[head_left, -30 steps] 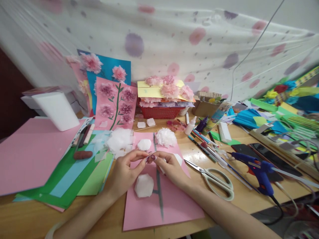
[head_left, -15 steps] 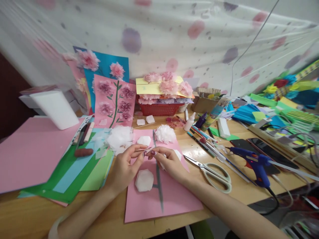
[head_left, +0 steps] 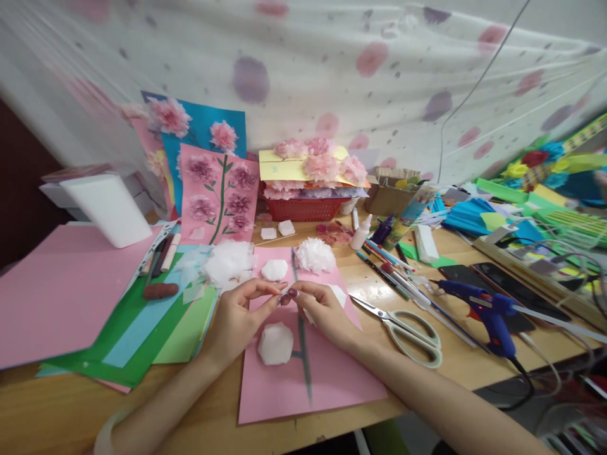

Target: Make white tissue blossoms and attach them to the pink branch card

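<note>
Head view: both forearms reach in from the near edge, wrists low. The left hand [head_left: 236,321] and right hand [head_left: 324,311] meet fingertip to fingertip, together pinching a small pale scrap [head_left: 284,292], too small to identify, just above the pink sheet [head_left: 332,385]. A white tissue disc [head_left: 275,343] lies under the left palm. The scissors [head_left: 408,336] lie near the right wrist, and stacked coloured paper [head_left: 142,341] lies to the left. The sheet's near edge almost reaches the tabletop [head_left: 57,414] front.
</note>
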Demonstrator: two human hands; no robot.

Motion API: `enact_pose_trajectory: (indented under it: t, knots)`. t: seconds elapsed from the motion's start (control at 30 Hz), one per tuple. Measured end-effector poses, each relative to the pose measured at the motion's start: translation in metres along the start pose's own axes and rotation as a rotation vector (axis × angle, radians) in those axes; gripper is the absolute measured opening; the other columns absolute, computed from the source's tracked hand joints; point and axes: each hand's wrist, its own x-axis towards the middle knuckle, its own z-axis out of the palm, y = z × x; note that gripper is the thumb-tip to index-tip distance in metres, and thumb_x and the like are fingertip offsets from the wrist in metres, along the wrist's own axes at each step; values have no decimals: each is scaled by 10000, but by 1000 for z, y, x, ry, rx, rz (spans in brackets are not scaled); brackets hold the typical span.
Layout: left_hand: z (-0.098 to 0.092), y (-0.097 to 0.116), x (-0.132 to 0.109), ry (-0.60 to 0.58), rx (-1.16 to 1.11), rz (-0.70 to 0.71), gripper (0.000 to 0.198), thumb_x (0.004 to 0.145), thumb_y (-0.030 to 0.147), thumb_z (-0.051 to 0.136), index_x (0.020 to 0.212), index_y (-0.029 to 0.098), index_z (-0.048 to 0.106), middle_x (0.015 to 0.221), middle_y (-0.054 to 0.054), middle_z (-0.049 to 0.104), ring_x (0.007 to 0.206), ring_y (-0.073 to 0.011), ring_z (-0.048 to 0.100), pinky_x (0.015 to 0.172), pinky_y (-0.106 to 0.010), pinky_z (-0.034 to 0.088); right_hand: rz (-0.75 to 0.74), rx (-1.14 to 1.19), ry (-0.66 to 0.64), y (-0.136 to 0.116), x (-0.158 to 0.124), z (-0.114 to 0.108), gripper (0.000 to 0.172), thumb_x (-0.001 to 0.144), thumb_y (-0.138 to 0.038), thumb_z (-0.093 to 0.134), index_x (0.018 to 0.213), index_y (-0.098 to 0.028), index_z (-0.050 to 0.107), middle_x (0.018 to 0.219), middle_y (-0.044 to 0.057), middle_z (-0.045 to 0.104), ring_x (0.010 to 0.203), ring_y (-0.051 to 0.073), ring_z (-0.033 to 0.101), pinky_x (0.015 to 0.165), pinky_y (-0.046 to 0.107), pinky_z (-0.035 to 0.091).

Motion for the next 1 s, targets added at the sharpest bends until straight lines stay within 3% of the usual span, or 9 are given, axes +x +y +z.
enact_pose_trajectory:
  t: [0.13,0.43,0.67,0.9,1.0]
  knots:
    - [1,-2,-1,-18,-21,6,82,791,281,720,759,219,676,957,-36,788,990,-220,731,898,-326,578,3,44,-17,1,-1,0,226,862,-369,558,786,-184,662,538,-63,445,464,78,340,461,229,265]
    - [0,-9,-3,-44,-31,-25,101,803,292,727,756,230,661,999,-12,782,1038,-211,712,941,-316,544,31,60,-16,3,0,-1,307,870,-461,582,764,-179,643,470,-83,365,431,71,311,427,213,241]
    - [0,-13,-3,-52,-56,-42,105,801,282,716,762,233,631,1047,-19,772,1114,-224,679,976,-333,519,17,32,-15,1,-1,-2,293,850,-450,598,735,-182,630,484,-72,420,438,71,331,430,209,250]
    - [1,-4,0,-64,-54,-58,226,795,301,688,1005,220,711,1076,-51,757,1044,-218,697,920,-324,551,-7,4,9,1,-1,-3,278,837,-452,634,786,-180,664,562,-58,475,472,67,366,458,211,269]
    - [0,-1,2,-57,-10,-76,201,825,339,642,950,214,739,1017,-53,771,999,-220,705,901,-328,553,0,3,15,4,-1,-3,238,822,-421,653,788,-185,658,603,-54,507,475,62,355,468,213,276]
